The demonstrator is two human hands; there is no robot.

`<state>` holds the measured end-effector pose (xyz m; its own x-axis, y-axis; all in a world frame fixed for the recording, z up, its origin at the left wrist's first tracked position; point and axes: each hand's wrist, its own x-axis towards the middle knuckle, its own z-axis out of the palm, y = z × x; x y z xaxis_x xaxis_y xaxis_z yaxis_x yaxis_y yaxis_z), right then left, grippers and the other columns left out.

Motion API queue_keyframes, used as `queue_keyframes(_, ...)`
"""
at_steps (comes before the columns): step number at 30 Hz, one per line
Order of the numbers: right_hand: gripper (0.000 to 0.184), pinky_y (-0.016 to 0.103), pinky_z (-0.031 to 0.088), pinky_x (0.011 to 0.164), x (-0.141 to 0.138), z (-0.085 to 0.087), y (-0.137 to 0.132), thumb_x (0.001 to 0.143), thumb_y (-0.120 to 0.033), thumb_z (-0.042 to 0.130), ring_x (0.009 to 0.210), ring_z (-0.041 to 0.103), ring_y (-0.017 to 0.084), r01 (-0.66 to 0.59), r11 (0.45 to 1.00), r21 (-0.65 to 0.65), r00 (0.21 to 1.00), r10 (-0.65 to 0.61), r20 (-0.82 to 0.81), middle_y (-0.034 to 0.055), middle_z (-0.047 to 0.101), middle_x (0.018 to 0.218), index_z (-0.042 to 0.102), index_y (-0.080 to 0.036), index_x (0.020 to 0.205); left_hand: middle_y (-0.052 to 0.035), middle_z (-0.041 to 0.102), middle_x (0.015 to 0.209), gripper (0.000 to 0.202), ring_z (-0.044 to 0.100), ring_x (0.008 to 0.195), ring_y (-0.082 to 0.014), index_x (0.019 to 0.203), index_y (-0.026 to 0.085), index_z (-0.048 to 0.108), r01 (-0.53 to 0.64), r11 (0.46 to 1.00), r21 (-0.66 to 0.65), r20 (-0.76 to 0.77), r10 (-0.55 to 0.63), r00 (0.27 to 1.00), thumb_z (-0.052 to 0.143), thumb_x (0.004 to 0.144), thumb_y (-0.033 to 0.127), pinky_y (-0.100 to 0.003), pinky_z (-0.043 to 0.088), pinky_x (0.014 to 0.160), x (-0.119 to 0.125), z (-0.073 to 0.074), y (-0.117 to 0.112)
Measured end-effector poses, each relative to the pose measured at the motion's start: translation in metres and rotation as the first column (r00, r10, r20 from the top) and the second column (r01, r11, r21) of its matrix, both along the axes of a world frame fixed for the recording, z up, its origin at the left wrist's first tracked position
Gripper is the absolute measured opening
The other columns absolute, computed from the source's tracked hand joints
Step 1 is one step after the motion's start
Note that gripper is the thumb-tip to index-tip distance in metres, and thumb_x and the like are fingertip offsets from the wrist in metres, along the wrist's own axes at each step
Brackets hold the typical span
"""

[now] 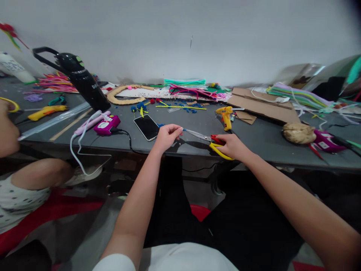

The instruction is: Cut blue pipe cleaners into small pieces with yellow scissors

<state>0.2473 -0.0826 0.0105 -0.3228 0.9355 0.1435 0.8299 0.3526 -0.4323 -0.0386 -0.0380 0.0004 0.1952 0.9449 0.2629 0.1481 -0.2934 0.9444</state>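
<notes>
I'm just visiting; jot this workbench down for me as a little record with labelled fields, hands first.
Right hand: gripping scissors by their red and yellow handles
Left hand: fingertips pinched, apparently on a small blue piece by the blade tips
Beside left hand: phone, screen dark
Beyond right hand: yellow glue gun
Farther back: blue scraps around a thin yellow strip
Back right: cardboard
Back left: black bottle
Far left: another person's arm
</notes>
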Motion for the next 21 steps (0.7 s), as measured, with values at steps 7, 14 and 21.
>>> queue_keyframes(7,0.019,0.028,0.033,0.06,0.0012,-0.0007,0.0009,0.075,-0.034,0.058,0.062,0.047,0.014,-0.006,1.0,-0.01,1.0,0.006,0.01,0.0016,0.059,0.068,0.065,-0.017,0.078,-0.0048,0.068,0.072,0.034,0.054,0.055,-0.0097,0.082,0.012,0.068,-0.001,1.0,-0.017,0.011,0.001,1.0,0.069,0.077,0.046,-0.022,0.045,0.055,0.0001,-0.0002,0.0004)
queue_keyframes(14,0.019,0.027,0.033,0.058,-0.0003,-0.0009,-0.0003,0.074,-0.036,0.06,0.061,0.044,0.014,0.013,1.0,-0.007,1.0,-0.013,-0.012,0.0005,0.056,0.065,0.064,-0.017,0.075,-0.0053,0.068,0.072,0.036,0.055,0.055,-0.0103,0.082,0.013,0.068,0.003,1.0,-0.02,-0.001,-0.003,1.0,0.068,0.077,0.048,-0.023,0.045,0.055,0.0,-0.0006,0.0004)
queue_keyframes(21,0.025,0.027,0.031,0.057,-0.0026,0.0009,-0.0017,0.074,-0.042,0.061,0.059,0.039,0.012,0.016,1.0,-0.001,1.0,-0.016,-0.021,-0.0011,0.051,0.061,0.058,-0.018,0.069,-0.0041,0.067,0.07,0.035,0.053,0.053,-0.0096,0.08,0.013,0.068,0.0,1.0,-0.029,0.012,0.0,1.0,0.069,0.076,0.048,-0.023,0.044,0.054,0.0007,0.0021,-0.0011)
